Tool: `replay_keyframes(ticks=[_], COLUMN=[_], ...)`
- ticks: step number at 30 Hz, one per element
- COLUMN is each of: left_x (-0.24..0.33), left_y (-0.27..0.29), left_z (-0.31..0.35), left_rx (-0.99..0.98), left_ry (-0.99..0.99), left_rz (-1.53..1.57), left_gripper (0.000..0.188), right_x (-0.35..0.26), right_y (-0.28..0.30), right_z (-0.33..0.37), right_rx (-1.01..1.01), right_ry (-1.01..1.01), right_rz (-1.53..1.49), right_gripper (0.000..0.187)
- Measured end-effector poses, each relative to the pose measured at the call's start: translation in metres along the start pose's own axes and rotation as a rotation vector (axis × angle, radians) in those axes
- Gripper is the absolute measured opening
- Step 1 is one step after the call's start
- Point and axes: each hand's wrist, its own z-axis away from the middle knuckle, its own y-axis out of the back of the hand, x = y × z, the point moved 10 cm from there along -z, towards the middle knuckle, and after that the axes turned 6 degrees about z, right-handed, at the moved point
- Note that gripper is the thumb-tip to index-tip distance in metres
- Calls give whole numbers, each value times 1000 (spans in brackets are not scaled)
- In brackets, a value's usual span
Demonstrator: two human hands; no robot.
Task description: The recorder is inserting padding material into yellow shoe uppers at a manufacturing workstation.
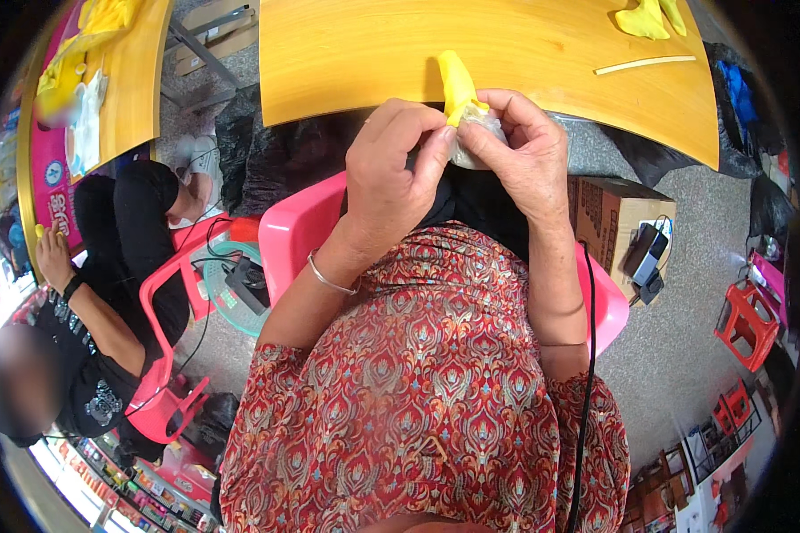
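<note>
In front of me, at the near edge of the yellow table [373, 53], both my hands meet on a small yellow fabric piece [456, 82]. It tapers upward like a narrow pouch, and its tip lies over the tabletop. My left hand [393, 164] pinches its lower left edge between thumb and fingertips. My right hand [526, 151] is closed around its lower right side, together with a crumpled whitish material [468, 158] that hangs below. Fingers partly hide where the two meet, and I cannot tell what the whitish material is.
A pale thin stick [644, 64] and more yellow fabric pieces [644, 19] lie at the table's right. Left of me, a person [98, 329] sits at another table. A cardboard box [618, 222] with a black device stands right of my pink chair [304, 226]. A black cable [587, 382] runs down my right side.
</note>
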Motion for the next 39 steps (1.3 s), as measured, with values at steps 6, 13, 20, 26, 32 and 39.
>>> replay_keyframes(ticks=[6,13,20,26,32,39], left_x=[5,-13,-36,-47,-47,-29], left_y=[-2,-10,-11,-8,-6,-1], left_z=[6,4,12,14,12,5], left_rx=[-12,-112,-96,35,14,-89], left_ry=[-75,29,229,394,406,184], left_rz=[-64,190,282,612,674,278], left_gripper=[14,17,13,4,4,7], right_x=[-1,3,-3,-35,-13,2], right_y=[6,13,-7,-18,-13,-5], right_z=[2,-1,0,8,3,0], right_rx=[151,179,-89,-183,-129,-53], right_ry=[100,50,12,239,63,-49], right_rz=[161,118,-88,25,-177,-233], right_gripper=[17,16,40,53,48,36])
